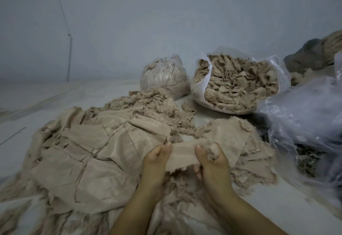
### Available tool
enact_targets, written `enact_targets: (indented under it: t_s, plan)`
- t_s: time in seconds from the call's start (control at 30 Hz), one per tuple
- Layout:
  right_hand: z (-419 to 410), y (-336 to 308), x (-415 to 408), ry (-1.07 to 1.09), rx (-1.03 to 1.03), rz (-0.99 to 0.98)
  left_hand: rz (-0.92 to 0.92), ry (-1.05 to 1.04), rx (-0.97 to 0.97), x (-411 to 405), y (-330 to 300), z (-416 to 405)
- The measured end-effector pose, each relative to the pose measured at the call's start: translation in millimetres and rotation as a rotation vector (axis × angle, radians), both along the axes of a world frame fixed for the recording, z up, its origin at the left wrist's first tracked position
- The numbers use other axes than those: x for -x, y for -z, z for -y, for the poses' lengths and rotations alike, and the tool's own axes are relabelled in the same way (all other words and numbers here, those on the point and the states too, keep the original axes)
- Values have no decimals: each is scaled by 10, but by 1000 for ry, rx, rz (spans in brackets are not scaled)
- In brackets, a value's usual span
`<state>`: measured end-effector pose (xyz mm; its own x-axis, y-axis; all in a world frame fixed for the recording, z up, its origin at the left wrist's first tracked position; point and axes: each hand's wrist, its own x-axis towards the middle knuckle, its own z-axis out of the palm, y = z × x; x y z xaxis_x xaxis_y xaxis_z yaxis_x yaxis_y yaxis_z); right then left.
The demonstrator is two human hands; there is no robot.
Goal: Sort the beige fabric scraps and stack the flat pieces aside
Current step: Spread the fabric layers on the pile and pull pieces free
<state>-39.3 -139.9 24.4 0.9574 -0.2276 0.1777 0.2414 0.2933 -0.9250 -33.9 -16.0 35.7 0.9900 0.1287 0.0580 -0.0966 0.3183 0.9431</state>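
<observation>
Item one: a small beige fabric piece [182, 156], stretched flat between our two hands low in the middle of the view. Our left hand [156, 162] pinches its left edge, thumb on top, the other fingers [167, 174] curled beneath. Our right hand [211, 158] pinches the right edge the same way, with a tuft of frayed fluff [212, 148] caught against the thumb side.

Item two: a spread of flat pieces [88, 153], overlapping one another on the pale floor [27, 105] to the left of our hands.

Item three: a smaller layered stack of flat pieces [238, 142], just right of our hands, edges ragged.

Item four: a heap of shredded scraps [153, 103], beyond the flat pieces.

Item five: an open plastic bag [235, 85] full of crumpled scraps, against the wall [166, 22]; beside it on its left, a closed bag [163, 75], contents tightly packed.

Item six: loose clear plastic sheeting [305, 116] at the right edge, partly covering darker material we cannot identify.
</observation>
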Motion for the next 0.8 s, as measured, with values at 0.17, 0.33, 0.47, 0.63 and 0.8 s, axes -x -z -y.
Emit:
enact_targets:
  t_s: [0.17,0.33,0.47,0.63,0.8]
  plan:
    - [236,-329,-32,47,3,-38,49,-109,-104,10,-24,-63]
    - [899,-849,-371,162,487,-165,152,-50,-616,-27,-134,-379]
    - [735,-753,-204,305,855,-112,316,146,-1126,25,-304,-688]
    - [-16,-198,129,-391,937,-93,161,439,-1626,138,-306,-1022]
    - [-92,-94,119,-400,943,-116,253,410,-1607,250,-221,-1092]
